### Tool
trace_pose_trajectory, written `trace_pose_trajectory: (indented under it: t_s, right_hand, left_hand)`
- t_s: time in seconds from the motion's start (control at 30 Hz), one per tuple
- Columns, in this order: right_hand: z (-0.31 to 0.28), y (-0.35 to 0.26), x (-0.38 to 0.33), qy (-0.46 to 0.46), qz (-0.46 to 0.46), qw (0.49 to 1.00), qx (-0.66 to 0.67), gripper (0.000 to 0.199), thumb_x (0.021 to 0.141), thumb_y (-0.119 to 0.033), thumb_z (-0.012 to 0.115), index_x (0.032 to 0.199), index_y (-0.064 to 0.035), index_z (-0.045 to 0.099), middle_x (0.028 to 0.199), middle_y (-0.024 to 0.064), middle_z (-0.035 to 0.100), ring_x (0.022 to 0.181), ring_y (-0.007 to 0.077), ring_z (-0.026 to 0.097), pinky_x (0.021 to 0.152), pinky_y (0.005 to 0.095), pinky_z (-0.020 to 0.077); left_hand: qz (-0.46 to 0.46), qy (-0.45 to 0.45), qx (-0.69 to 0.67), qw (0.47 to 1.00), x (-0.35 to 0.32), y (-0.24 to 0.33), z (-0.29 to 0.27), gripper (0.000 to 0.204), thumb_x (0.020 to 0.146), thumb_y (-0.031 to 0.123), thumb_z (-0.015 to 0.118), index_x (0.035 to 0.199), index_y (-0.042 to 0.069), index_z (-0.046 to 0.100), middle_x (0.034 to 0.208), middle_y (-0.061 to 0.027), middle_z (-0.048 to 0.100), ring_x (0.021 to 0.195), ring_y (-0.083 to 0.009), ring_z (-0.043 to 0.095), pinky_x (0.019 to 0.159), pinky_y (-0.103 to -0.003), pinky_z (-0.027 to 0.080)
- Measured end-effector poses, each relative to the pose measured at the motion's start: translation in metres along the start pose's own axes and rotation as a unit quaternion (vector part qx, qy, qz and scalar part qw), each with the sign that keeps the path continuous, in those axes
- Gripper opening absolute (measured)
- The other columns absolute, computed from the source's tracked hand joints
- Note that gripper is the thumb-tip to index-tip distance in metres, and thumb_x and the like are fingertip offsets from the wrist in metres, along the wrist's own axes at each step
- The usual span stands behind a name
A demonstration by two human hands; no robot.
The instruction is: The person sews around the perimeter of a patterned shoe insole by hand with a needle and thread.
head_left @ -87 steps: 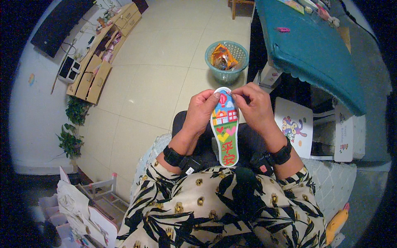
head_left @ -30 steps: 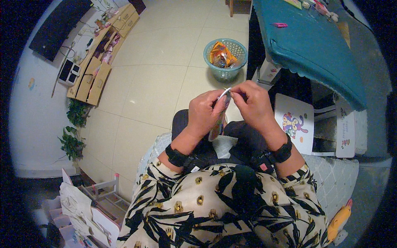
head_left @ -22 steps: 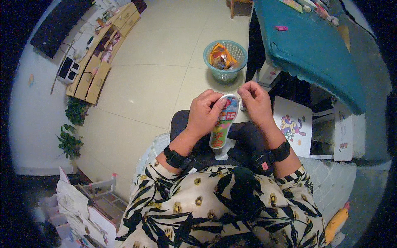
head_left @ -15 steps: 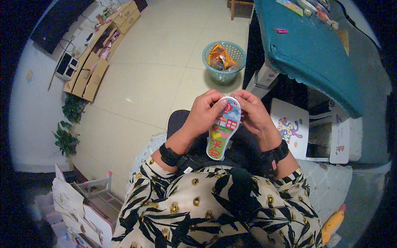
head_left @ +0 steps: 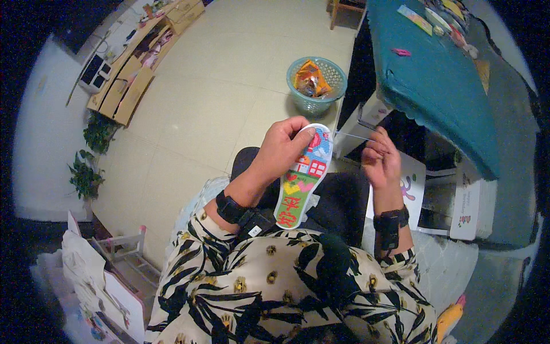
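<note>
An embroidered shoe insole (head_left: 305, 175) with a white rim is held upright over my lap, its toe end pointing away. It carries blue, red, green, yellow and pink stitching. My left hand (head_left: 283, 149) grips its upper left edge, thumb on the stitched face and fingers behind. From the upper right edge a thin pale thread (head_left: 352, 136) runs taut to my right hand (head_left: 382, 159). The right fingers are pinched on the thread; whether a needle is among them is too small to tell. A bit of white material (head_left: 313, 202) shows behind the insole's lower right side.
A teal perforated basket (head_left: 317, 103) holding orange wrappers stands on the tiled floor ahead. To the right is a table with a green cloth (head_left: 427, 74), a pink clip (head_left: 401, 52) on it. Below it sits a white children's chair (head_left: 412, 186). A wooden cabinet (head_left: 134, 92) lines the left wall.
My right hand has left the insole's top edge and moved right, drawing the thread out straight. My left hand keeps its hold on the insole, whose lower end has swung slightly left.
</note>
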State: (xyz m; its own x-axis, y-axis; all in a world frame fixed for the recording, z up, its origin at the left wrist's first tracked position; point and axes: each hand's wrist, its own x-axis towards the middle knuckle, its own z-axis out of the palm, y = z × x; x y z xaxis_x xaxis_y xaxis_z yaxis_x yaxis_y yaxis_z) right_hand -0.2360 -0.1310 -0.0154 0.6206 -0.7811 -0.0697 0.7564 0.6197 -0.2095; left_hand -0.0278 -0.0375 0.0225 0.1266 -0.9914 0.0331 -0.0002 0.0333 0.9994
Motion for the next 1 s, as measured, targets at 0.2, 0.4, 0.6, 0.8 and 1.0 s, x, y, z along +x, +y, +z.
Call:
trace_pose_trajectory:
  t_s: [0.2, 0.4, 0.6, 0.8, 1.0]
  right_hand:
    - [-0.067, -0.047, -0.003, 0.195, -0.126, 0.973, -0.016, 0.016, 0.085, -0.012, 0.046, 0.071, -0.0084, 0.041, 0.059, 0.0002, 0.039, 0.053, 0.0102, 0.038, 0.046, 0.0219, 0.0308]
    - [-0.111, -0.064, -0.011, 0.291, -0.199, 0.931, -0.089, 0.018, 0.084, -0.013, 0.049, 0.069, -0.007, 0.041, 0.06, 0.0015, 0.039, 0.053, 0.0115, 0.036, 0.05, 0.0234, 0.0324]
    - [-0.145, -0.068, -0.018, 0.307, -0.214, 0.904, -0.205, 0.017, 0.079, -0.004, 0.046, 0.064, -0.0092, 0.039, 0.058, 0.0013, 0.038, 0.05, 0.0106, 0.035, 0.042, 0.0183, 0.0306]
    - [-0.168, -0.069, -0.012, 0.3, -0.211, 0.878, -0.305, 0.009, 0.081, -0.008, 0.046, 0.072, -0.0086, 0.045, 0.062, 0.0006, 0.043, 0.052, 0.0095, 0.042, 0.041, 0.0172, 0.0351]
    - [-0.041, -0.008, 0.009, 0.204, -0.167, 0.805, -0.532, 0.006, 0.084, -0.012, 0.05, 0.085, -0.0067, 0.051, 0.072, -0.0011, 0.047, 0.06, 0.0067, 0.044, 0.05, 0.018, 0.0366]
  left_hand:
    - [0.005, 0.067, -0.029, 0.997, 0.001, -0.001, -0.008, 0.016, 0.083, 0.015, 0.048, 0.073, 0.004, 0.053, 0.065, 0.0008, 0.053, 0.057, -0.0042, 0.047, 0.051, -0.019, 0.04]
    - [0.014, 0.091, -0.055, 0.994, -0.002, 0.004, -0.013, 0.016, 0.084, 0.015, 0.049, 0.074, 0.003, 0.053, 0.066, 0.0001, 0.055, 0.057, -0.0049, 0.049, 0.052, -0.02, 0.042]
    - [0.028, 0.111, -0.08, 0.99, -0.006, 0.003, -0.023, 0.017, 0.084, 0.015, 0.048, 0.078, 0.0, 0.054, 0.068, -0.0007, 0.055, 0.06, -0.0046, 0.049, 0.054, -0.02, 0.042]
    - [-0.008, 0.103, -0.136, 0.985, -0.005, -0.001, -0.011, 0.018, 0.086, 0.016, 0.048, 0.081, 0.0, 0.054, 0.069, -0.0016, 0.056, 0.061, -0.0061, 0.051, 0.056, -0.021, 0.044]
    - [-0.032, 0.038, -0.301, 0.952, 0.004, -0.013, -0.008, 0.018, 0.088, 0.025, 0.042, 0.085, 0.008, 0.046, 0.068, -0.0015, 0.05, 0.059, -0.0092, 0.048, 0.052, -0.023, 0.043]
